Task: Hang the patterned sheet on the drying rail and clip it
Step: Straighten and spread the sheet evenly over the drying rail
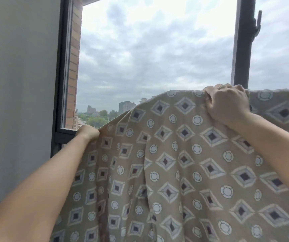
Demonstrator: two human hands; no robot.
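Overhead, in the head view, the tan fabric sheet printed with diamonds and circles (pixel 175 163) is held up before the open dark-framed window (pixel 241 49). Left hand (pixel 88 133) grip is closed on its lower left edge; right hand (pixel 227 105) grip is fisted on its top edge. Any drying rail is hidden behind the fabric; the sheet's bottom is cut off.

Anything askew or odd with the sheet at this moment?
The tan diamond-and-circle patterned sheet sits lopsided: the right hand grips its top edge high, the left hand much lower, so the edge slopes. No rail or clips visible.
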